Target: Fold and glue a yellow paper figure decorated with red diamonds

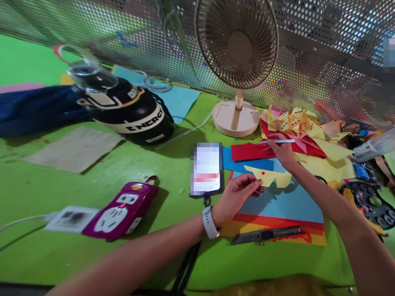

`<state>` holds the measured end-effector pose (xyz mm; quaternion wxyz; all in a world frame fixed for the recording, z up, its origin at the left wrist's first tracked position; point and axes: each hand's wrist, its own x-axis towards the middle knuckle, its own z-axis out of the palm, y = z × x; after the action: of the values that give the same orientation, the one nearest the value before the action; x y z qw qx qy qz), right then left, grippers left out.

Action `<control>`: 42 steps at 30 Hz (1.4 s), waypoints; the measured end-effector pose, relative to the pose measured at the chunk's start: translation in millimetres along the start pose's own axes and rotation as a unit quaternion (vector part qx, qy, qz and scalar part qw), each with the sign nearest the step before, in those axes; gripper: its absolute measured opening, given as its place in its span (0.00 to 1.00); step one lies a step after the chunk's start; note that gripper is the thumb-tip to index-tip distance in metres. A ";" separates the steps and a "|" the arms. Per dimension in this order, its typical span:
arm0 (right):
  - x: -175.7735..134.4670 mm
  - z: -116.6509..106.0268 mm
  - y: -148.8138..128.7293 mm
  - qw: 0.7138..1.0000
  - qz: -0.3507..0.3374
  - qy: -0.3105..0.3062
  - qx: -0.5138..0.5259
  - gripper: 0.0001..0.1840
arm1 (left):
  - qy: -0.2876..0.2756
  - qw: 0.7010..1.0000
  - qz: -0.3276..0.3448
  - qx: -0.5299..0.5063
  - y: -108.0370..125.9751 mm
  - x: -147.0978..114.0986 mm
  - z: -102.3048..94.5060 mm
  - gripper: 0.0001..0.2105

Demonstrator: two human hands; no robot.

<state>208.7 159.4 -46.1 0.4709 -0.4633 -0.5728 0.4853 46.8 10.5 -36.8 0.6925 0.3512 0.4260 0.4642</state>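
Black bottle (131,107): "ENERGY" large on white band (119,124), repeated smaller below.

Yellow paper cut-out (270,176): pale yellow, thin, flat, straight-edged; long top strip, pointed at its left end, with two lobes hanging below and a notch between them. Small red diamond (263,173) on the left lobe. Pinched at its lower left by the left fingers (253,187), held over a light blue sheet (296,205), tilted slightly.

Slim tool (286,141): pale, straight, narrow, roughly level, in the right fingers (274,144), tip end pointing left over red paper; contact unclear, exact type too.

Red paper (245,152): bright red, elongated, lying partly over a darker blue sheet (231,161), beyond the cut-out.
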 end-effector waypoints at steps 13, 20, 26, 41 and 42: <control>-34.6 -14.8 -57.0 0.998 -0.059 0.037 -0.002 0.18 | 0.019 0.995 -0.019 -0.094 2.5 3.2 0.0 0.17; -115.1 -22.6 -80.0 0.999 -0.028 0.046 -0.008 0.13 | 0.024 0.995 -0.029 -0.097 1.2 2.8 -0.9 0.14; -133.2 -13.4 -65.1 0.999 -0.002 0.043 0.002 0.13 | 0.025 0.994 -0.029 -0.098 1.2 1.4 0.0 0.13; -139.2 -3.1 -64.9 0.996 -0.023 0.055 -0.071 0.10 | 0.020 0.996 -0.027 -0.086 -0.7 1.9 -2.4 0.16; -139.8 -2.8 -64.9 0.995 -0.025 0.057 -0.075 0.10 | 0.022 0.996 -0.027 -0.080 -0.8 1.8 -2.6 0.16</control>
<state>224.4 15.2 6.0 0.4786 -0.5094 -0.5914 0.4021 45.0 12.2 -39.0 0.7214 0.2722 0.4120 0.4856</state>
